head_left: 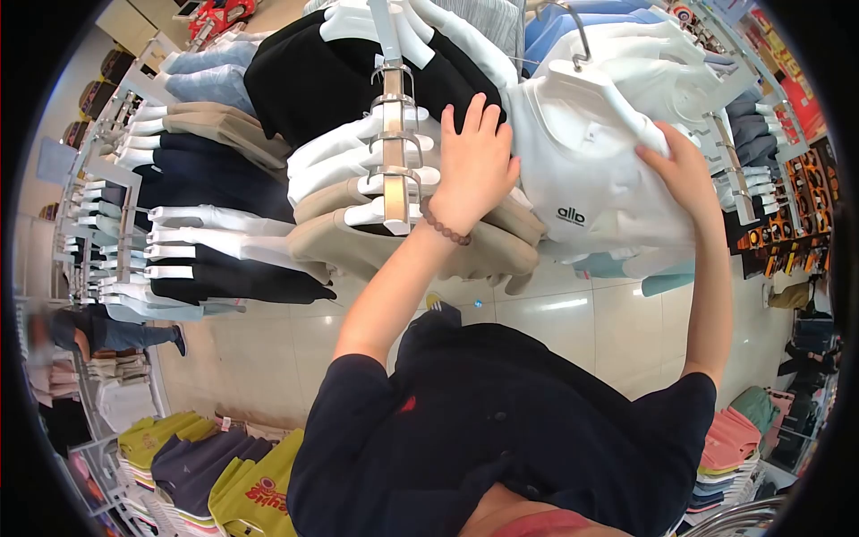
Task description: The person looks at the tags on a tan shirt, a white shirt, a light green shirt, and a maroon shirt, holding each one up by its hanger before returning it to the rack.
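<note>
My left hand (474, 166), with a beaded bracelet at the wrist, lies with its fingers stretched out against the hanging clothes, over the edge of a black shirt (304, 72). My right hand (682, 170) grips a white shirt (591, 170) at its shoulder, thumb in front and the other fingers mostly hidden behind. Small dark lettering marks the shirt's chest. It hangs from a white hanger (598, 82) whose metal hook (582, 40) points up, off the near rail. Beige shirts (335, 242) hang under my left forearm on the metal rail (394, 170).
To the left, more rails carry dark shirts (197, 179) and white ones. Folded yellow-green shirts (259, 483) are stacked behind me at the lower left, pink ones (729, 438) at the lower right. A person's leg (134, 335) shows at the left on the tiled floor (555, 313).
</note>
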Tool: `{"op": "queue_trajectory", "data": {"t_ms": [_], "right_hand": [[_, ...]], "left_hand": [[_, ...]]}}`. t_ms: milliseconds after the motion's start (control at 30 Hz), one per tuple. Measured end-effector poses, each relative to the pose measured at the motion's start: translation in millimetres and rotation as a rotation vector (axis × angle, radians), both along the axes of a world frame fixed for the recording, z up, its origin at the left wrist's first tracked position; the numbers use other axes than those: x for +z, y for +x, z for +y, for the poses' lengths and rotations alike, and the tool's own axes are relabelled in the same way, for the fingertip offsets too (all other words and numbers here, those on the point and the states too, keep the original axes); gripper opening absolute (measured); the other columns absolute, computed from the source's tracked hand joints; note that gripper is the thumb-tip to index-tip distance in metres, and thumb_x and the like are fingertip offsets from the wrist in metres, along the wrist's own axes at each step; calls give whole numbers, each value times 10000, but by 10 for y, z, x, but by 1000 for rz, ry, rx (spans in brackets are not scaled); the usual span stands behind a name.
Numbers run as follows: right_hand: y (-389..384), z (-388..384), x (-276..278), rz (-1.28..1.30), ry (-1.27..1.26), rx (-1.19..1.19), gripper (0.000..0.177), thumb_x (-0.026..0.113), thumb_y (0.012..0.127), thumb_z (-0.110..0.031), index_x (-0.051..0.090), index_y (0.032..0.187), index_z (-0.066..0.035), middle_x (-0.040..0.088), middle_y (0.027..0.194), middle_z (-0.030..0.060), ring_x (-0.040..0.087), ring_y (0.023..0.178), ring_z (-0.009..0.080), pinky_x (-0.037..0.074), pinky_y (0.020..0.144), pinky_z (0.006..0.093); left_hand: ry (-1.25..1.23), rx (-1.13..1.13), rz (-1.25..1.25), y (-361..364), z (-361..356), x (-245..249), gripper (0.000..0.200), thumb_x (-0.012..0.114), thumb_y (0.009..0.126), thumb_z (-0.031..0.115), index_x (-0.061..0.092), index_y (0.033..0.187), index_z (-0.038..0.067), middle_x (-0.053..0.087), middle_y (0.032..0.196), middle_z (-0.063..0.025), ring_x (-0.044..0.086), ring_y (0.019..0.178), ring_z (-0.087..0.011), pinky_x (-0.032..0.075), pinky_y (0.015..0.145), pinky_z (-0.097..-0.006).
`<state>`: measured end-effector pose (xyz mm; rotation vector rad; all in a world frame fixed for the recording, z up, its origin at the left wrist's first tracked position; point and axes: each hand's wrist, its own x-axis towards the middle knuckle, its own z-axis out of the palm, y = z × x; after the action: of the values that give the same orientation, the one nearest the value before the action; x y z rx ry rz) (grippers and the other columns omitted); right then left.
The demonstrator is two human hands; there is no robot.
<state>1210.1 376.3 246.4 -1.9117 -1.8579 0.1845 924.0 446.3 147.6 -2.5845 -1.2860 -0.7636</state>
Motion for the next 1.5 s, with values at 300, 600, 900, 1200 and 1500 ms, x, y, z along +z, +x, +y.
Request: {"op": "queue_trajectory", "data": {"t_ms": [300, 600, 900, 1200, 1500], "right_hand": [[-308, 612, 25, -99, 42, 57, 382, 681, 858, -325, 654, 1165, -99, 708, 973, 178, 671, 901, 366, 509, 796, 419], [-213, 1160, 195, -140, 179, 90, 445, 712, 836, -345, 666, 1184, -72, 715, 1027, 168, 681, 904, 327, 510, 820, 388], [-601, 1616, 635, 304, 54, 449, 476, 730, 874, -282, 629, 1259, -22, 686, 1034, 46, 625, 902, 103, 488, 813, 248], [-1114, 2406, 234, 393, -68, 557, 411, 752, 821, -254, 686, 1134, 4, 706, 945, 54, 641, 873, 121, 494, 807, 278], [-1433, 2759, -418, 234, 23, 442, 484, 704, 855, -297, 619, 1246, -25, 679, 1149, 119, 639, 1031, 234, 471, 935, 344]], "left_hand": [[2, -56, -39, -3, 61, -65, 368, 761, 762, 284, 642, 1026, 57, 520, 1314, -150, 364, 1385, -344, 338, 1054, -616], [-18, -50, 13, -10, 92, -81, 356, 749, 774, 289, 669, 1025, 49, 532, 1308, -160, 366, 1377, -346, 355, 1048, -575], [-11, -81, -22, -27, 57, -35, 362, 733, 775, 301, 665, 1008, 33, 526, 1307, -187, 359, 1375, -368, 326, 1056, -590], [-74, -209, -97, -33, -44, -19, 402, 734, 784, 278, 621, 1093, 47, 513, 1332, -164, 365, 1372, -353, 259, 1120, -602], [-848, -1162, -390, -403, -708, -4, 322, 681, 890, 226, 627, 1165, 68, 609, 1214, -108, 551, 1207, -270, 431, 1029, -410]]}}
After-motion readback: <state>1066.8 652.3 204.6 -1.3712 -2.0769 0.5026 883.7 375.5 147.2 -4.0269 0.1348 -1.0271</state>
